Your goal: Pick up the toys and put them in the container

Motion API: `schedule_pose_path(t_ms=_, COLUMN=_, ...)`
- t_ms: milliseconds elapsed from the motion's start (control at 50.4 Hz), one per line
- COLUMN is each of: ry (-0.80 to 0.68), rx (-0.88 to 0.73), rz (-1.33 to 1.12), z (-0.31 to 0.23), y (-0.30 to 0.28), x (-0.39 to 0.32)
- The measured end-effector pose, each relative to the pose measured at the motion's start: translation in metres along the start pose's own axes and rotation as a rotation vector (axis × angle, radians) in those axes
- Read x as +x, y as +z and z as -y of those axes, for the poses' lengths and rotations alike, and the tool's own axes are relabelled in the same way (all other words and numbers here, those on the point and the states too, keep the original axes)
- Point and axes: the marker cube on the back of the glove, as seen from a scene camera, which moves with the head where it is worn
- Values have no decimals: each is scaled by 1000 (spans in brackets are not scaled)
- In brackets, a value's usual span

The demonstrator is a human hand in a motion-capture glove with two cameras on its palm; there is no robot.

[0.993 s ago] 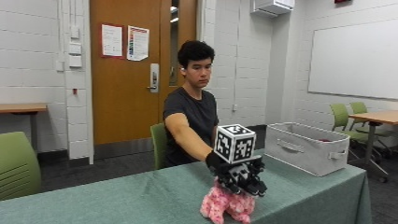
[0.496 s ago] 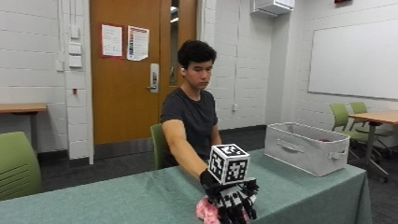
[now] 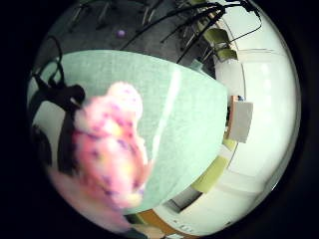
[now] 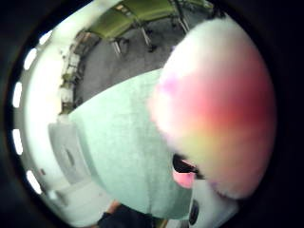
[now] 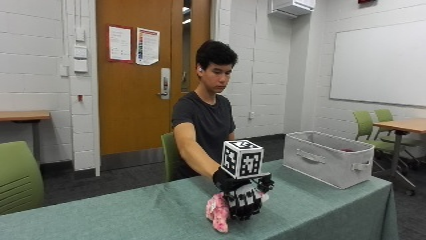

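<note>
In the outside view a pink plush toy (image 5: 218,212) with purple spots is at the front of the green-clothed table (image 5: 120,215). My gloved right hand (image 5: 243,200) grips it from above, fingers pointing down, with the toy showing at the hand's left side. The toy fills much of both palm views, fuzzy and pink (image 3: 107,149), pink and white (image 4: 218,104), with the table cloth (image 4: 123,142) beyond it. The grey fabric container (image 5: 326,157) with a side handle stands on the table's right end, well away from the hand.
The table's right edge lies just past the container. Green chairs (image 5: 373,125) and a wooden table (image 5: 403,125) stand at the right, and another green chair (image 5: 16,175) at the left. Bare cloth lies between the hand and the container.
The hand dropped toward the table with the toy, then rose again a little. The toy now shows at the hand's left side instead of under it.
</note>
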Motion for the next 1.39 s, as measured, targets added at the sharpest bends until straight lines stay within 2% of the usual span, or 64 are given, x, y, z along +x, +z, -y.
schedule_pose_path(t_ms=199, ry=-31, rx=-2, rz=109, z=-15, y=-22, x=-9)
schedule_pose_path(t_ms=357, ry=-110, rx=54, rz=141, z=-26, y=-73, x=-41)
schedule_pose_path(t_ms=735, ry=-427, rx=326, rz=121, z=-65, y=-251, x=-214)
schedule_pose_path(t_ms=874, ry=-580, rx=401, rz=123, z=-93, y=-310, x=-323)
schedule_pose_path(t_ms=933, ry=-670, rx=395, rz=195, z=-113, y=-328, x=-371)
schedule_pose_path(t_ms=1033, ry=-663, rx=404, rz=198, z=-135, y=-341, x=-437)
schedule_pose_path(t_ms=1192, ry=-852, rx=408, rz=181, z=-190, y=-341, x=-545)
schedule_pose_path(t_ms=1331, ry=-969, rx=362, rz=212, z=-213, y=-325, x=-595)
schedule_pose_path(t_ms=1390, ry=-1000, rx=343, rz=223, z=-204, y=-314, x=-593)
